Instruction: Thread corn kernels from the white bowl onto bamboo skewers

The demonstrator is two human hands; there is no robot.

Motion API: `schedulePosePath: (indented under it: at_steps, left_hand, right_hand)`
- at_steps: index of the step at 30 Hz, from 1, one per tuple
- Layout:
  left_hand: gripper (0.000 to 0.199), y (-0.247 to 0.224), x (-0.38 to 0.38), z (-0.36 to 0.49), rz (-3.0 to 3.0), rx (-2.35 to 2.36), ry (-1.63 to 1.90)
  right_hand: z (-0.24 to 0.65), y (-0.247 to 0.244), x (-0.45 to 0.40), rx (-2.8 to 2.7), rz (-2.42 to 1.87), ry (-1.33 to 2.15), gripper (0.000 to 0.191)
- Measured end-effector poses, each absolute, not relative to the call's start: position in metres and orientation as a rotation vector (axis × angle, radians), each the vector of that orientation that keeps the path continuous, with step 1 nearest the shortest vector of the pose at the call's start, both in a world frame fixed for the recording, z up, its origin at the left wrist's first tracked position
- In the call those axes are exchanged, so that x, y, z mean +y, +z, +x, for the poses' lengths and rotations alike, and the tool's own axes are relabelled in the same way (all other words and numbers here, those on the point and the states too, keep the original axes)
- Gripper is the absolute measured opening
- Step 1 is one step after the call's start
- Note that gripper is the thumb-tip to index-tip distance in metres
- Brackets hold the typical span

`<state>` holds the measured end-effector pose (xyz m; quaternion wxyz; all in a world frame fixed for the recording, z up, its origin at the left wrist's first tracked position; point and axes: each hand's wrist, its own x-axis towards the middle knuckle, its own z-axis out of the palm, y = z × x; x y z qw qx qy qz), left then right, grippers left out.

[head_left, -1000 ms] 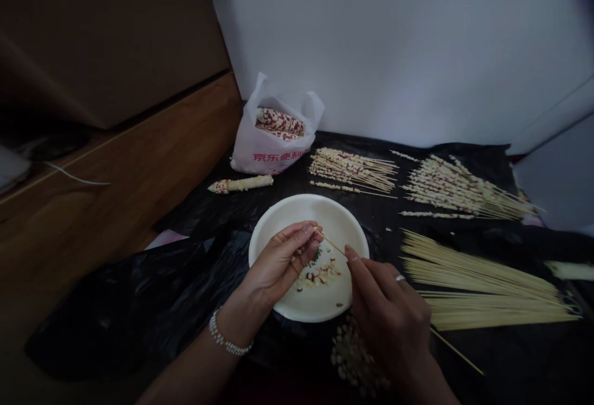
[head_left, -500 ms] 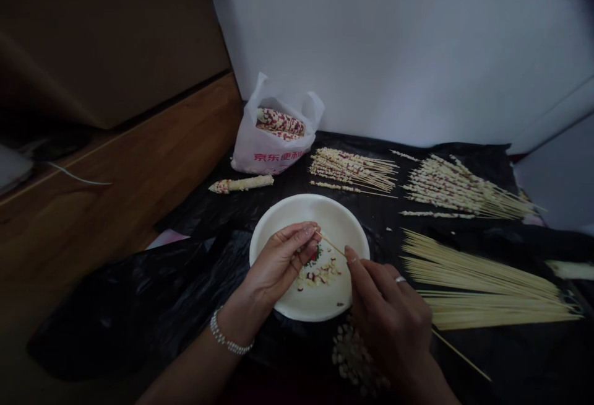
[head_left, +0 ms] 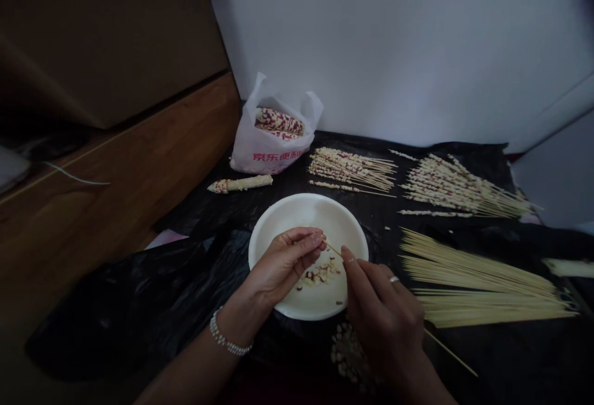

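Above the white bowl (head_left: 264, 231), my left hand (head_left: 288, 264) pinches a corn kernel, mostly hidden by the fingertips, at the tip of a thin wooden skewer (head_left: 333, 248). My right hand (head_left: 383, 300) is closed around the skewer; its rear end sticks out below the palm on the right. Loose cream and dark red kernels (head_left: 320, 274) lie in the bowl. More kernels (head_left: 348, 352) sit on the black plastic below it, partly behind my right hand.
A white bag (head_left: 269, 160) holds speckled corn cobs (head_left: 279, 121); a mostly stripped cob (head_left: 241, 184) lies before it. Two piles of kernel-threaded skewers (head_left: 352, 168) (head_left: 440, 185) and bare skewers (head_left: 482, 281) rest on black plastic (head_left: 185, 306). A pale wall (head_left: 394, 52) stands behind.
My hands have come closer together, leaving a shorter stretch of skewer between them. The left fingertips moved slightly right and down, and my right hand moved slightly left.
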<state>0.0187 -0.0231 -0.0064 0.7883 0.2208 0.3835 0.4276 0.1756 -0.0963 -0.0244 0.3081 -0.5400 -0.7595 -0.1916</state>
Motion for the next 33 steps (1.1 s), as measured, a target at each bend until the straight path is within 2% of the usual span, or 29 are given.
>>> schedulePosePath:
  at_steps: [4, 6, 8, 11, 13, 21, 29, 33]
  left_hand:
    - [0.009, -0.006, -0.026, 0.020, 0.505, 0.765, 0.856]
    - [0.015, -0.005, -0.025, 0.018, 0.453, 0.728, 0.878]
    - [0.027, -0.004, -0.021, 0.015, 0.351, 0.672, 0.918]
    - [0.056, -0.004, -0.016, 0.011, 0.270, 0.601, 0.925]
    - [0.065, -0.004, -0.014, 0.011, 0.287, 0.608, 0.900]
    - [0.041, 0.005, -0.018, 0.017, 0.336, 0.748, 0.877]
    - [0.029, -0.001, -0.018, 0.016, 0.369, 0.759, 0.910]
    - [0.029, -0.004, -0.018, 0.014, 0.368, 0.762, 0.899]
  right_hand:
    - [0.174, -0.024, -0.095, -2.008, -1.415, -0.488, 0.040]
    - [0.176, -0.024, -0.093, -1.985, -1.416, -0.497, 0.039]
    - [0.178, -0.024, -0.091, -1.958, -1.431, -0.512, 0.039]
    - [0.180, -0.024, -0.090, -1.945, -1.452, -0.535, 0.039]
    - [0.180, -0.025, -0.090, -1.948, -1.444, -0.542, 0.038]
    - [0.178, -0.026, -0.091, -1.947, -1.439, -0.510, 0.035]
    - [0.178, -0.025, -0.090, -1.933, -1.419, -0.495, 0.035]
    - [0.178, -0.025, -0.090, -1.933, -1.434, -0.483, 0.036]
